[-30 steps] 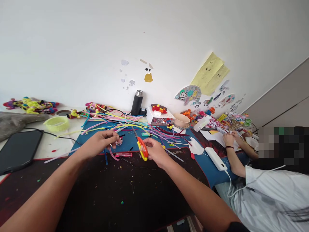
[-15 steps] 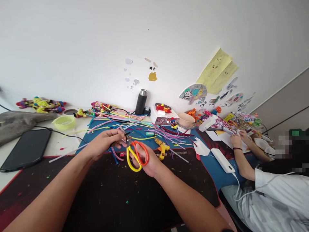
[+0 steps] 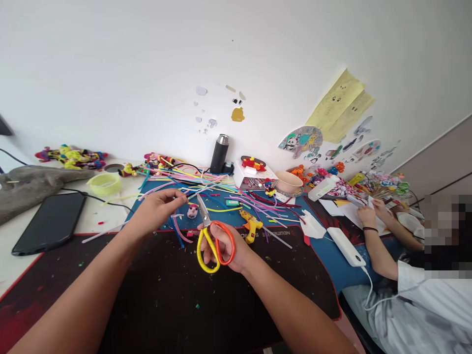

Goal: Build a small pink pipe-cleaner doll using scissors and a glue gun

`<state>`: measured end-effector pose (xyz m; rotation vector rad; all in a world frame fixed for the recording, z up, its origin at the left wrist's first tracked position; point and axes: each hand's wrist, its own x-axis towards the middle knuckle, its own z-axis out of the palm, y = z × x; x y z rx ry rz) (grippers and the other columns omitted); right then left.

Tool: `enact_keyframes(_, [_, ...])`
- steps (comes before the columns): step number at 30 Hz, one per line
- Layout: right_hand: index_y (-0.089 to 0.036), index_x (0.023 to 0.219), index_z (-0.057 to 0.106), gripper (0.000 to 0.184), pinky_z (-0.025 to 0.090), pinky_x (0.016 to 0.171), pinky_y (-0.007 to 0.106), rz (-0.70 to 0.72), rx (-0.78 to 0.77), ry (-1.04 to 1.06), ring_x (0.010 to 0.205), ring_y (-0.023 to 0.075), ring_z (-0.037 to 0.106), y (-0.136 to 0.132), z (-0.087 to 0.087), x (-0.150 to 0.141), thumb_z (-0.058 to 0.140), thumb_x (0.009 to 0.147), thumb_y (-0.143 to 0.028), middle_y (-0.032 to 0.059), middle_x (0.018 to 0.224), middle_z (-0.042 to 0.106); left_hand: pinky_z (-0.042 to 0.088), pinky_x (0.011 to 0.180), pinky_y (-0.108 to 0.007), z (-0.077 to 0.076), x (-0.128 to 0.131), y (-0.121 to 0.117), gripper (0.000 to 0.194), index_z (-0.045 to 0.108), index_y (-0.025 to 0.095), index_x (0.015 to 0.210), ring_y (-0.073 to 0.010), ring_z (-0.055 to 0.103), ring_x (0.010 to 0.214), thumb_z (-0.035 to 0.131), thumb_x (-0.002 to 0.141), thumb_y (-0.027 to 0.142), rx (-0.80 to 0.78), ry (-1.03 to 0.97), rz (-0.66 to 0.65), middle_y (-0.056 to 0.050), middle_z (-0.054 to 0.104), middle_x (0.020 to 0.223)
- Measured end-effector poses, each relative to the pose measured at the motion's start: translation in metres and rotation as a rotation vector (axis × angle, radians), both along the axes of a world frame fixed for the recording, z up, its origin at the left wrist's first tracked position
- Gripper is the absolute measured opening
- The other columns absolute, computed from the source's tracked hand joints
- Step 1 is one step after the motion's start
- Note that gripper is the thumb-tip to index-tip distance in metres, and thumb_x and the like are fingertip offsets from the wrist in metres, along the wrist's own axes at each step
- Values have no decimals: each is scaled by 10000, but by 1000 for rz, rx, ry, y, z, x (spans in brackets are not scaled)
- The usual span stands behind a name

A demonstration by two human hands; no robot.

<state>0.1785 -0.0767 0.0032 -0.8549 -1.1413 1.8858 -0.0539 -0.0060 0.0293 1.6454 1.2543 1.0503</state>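
Observation:
My right hand [image 3: 228,246] is wrapped round a pair of scissors [image 3: 205,216] with one yellow and one red handle, blades pointing up and away. To the left, my left hand [image 3: 158,209] is raised over the table with thumb and fingertips pinched together. Whatever is between those fingertips is too small to make out. A small pink and white ornament with a face [image 3: 192,211] sits between the left fingertips and the blades. Behind both hands lies a loose heap of coloured pipe cleaners [image 3: 184,177].
A yellow glue gun [image 3: 251,226] lies right of the scissors. A black flask [image 3: 220,153] stands by the wall, beside a white box [image 3: 254,181]. At left are a phone [image 3: 49,222] and a pale yellow coil [image 3: 105,183]. A person [image 3: 372,241] works at right, near a power bank [image 3: 345,247].
My left hand has drawn up and away from the scissors, which it was touching with a thin black piece. The scissors have dropped slightly towards me, uncovering the small ornament.

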Motion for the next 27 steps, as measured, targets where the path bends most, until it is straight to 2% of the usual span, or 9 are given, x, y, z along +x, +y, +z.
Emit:
enact_keyframes(3, [-158, 1205, 685, 689, 432, 468, 220, 25, -13, 23, 563, 175, 719, -1, -6, 6, 789, 866, -749, 28, 793, 726, 449, 662, -283, 1, 1, -2, 393, 690, 220, 765, -200, 588, 737, 626, 848, 598, 129, 111, 109, -11, 701, 762])
enact_keyframes(8, [-174, 1298, 644, 759, 561, 605, 276, 50, 38, 8, 659, 212, 773, -3, -10, 10, 710, 892, -812, 82, 879, 778, 423, 646, -285, 1, 7, -6, 393, 674, 224, 774, -199, 582, 722, 578, 894, 586, 192, 197, 102, -10, 709, 764])
enact_keyframes(14, [-204, 1405, 608, 869, 632, 806, 397, 124, 48, 15, 850, 276, 832, -5, -6, 8, 571, 900, -910, 148, 1060, 807, 434, 669, -292, 0, 6, -6, 379, 696, 223, 849, -209, 611, 746, 580, 907, 580, 213, 174, 122, -18, 730, 797])
enact_keyframes(17, [-194, 1354, 631, 819, 629, 713, 359, 118, 49, -41, 743, 252, 819, -7, -5, 6, 608, 906, -879, 133, 1020, 806, 429, 655, -294, 3, 6, -7, 380, 699, 224, 845, -210, 613, 731, 560, 907, 572, 218, 191, 125, -21, 736, 786])
enact_keyframes(21, [-174, 1274, 659, 765, 551, 525, 280, 32, 61, -169, 529, 190, 730, -9, -1, 0, 683, 888, -835, 71, 866, 774, 424, 645, -290, 5, 9, -10, 370, 685, 226, 809, -193, 598, 680, 531, 920, 543, 266, 255, 93, -8, 722, 748])
enact_keyframes(24, [-174, 1230, 665, 778, 531, 484, 279, -10, 51, -233, 471, 175, 687, -11, 5, -7, 722, 839, -844, 33, 799, 743, 418, 635, -286, 4, 11, -11, 349, 671, 229, 800, -180, 584, 641, 506, 937, 504, 323, 334, 50, 5, 693, 708])
enact_keyframes(27, [-177, 1191, 657, 780, 502, 458, 259, -47, 54, -275, 446, 157, 663, -11, 11, -12, 740, 808, -851, 10, 768, 726, 422, 642, -289, -1, 12, -11, 328, 685, 229, 848, -189, 630, 677, 482, 973, 455, 394, 453, 37, -12, 724, 770])
